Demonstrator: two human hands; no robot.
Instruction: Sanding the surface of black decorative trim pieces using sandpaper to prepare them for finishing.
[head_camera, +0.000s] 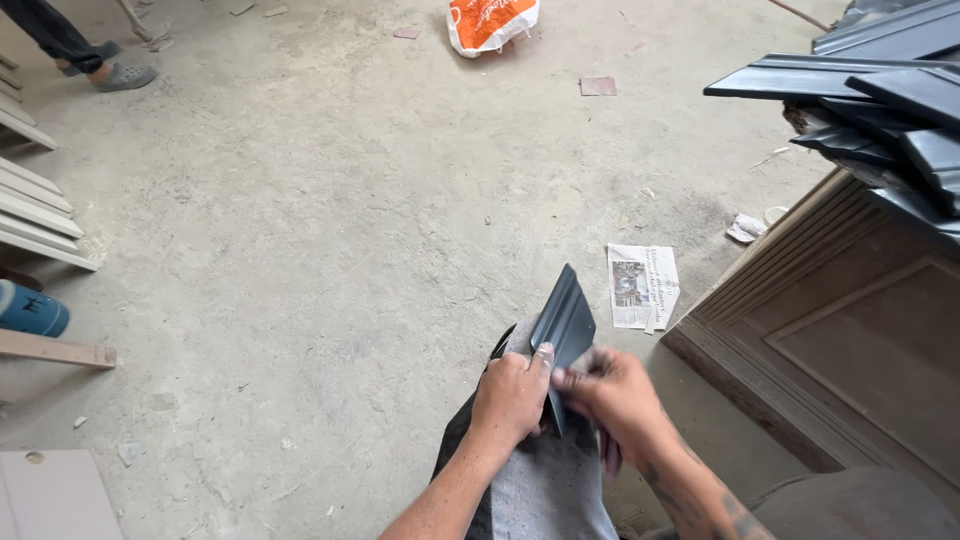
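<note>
Two bare hands meet low in the middle of the view, both closed on one short piece of dark grey moulding (565, 325). The left hand (512, 395) grips its near end from the left, fingers curled tight around the edge, thumb up against the painted face. The right hand (615, 392) presses against the same piece from the right, fingertips pinched on its lower part; this hand is blurred, so what else lies under its fingers cannot be told. The moulding stands tilted, its far end pointing up and away from the person, over a grey cloth (545, 485) spread across the lap.

Just beyond, to the right, a folded newspaper (643, 286) lies flat on the dusty concrete floor (330, 200). A brown panelled wooden door (860, 340) lies at the near right, and a stack of dark grey mouldings (880, 90) rests above it. Far off sits an orange and white bag (490, 22). Pale wooden slats (35, 215) lie at the left edge, and another person's sandalled foot (122, 75) shows at the far left.
</note>
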